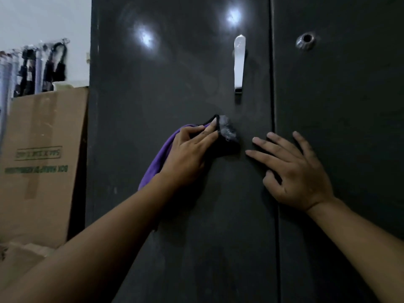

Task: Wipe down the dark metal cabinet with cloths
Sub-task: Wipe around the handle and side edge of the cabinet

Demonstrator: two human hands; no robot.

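Cabinet (175, 84) doors fill the view straight ahead; the left hand (188, 154) presses a purple cloth (157, 158) to the left door below the handle (239, 64), fingers straight. The right hand (293, 169) lies flat, spread and empty, over the door seam. Hazy smears suggest much wiping remains

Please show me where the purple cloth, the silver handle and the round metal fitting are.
purple cloth (160, 156): head view, on the purple fold.
silver handle (239, 62): head view, middle of its bar.
round metal fitting (303, 45): head view, its lower rim.
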